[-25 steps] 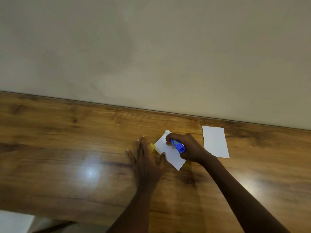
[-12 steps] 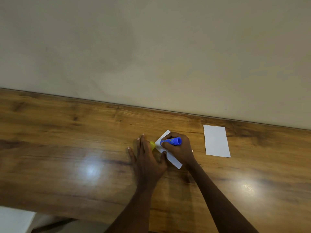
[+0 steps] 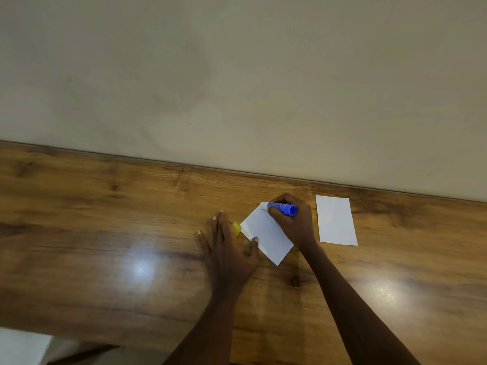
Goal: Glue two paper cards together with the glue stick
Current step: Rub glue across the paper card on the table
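wooden table (image 3: 105, 233): glossy, light glare spots | wall (image 3: 237, 75): plain beige, behind table | floor (image 3: 21, 346): pale patch, lower left

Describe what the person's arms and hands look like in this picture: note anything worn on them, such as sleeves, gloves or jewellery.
Both forearms are bare up to the frame's lower edge, with no sleeve in view. The left hand and the right hand wear no gloves, and no rings, watch or bracelet show on the fingers or wrists. Several fingernails on the left hand look short and pale.
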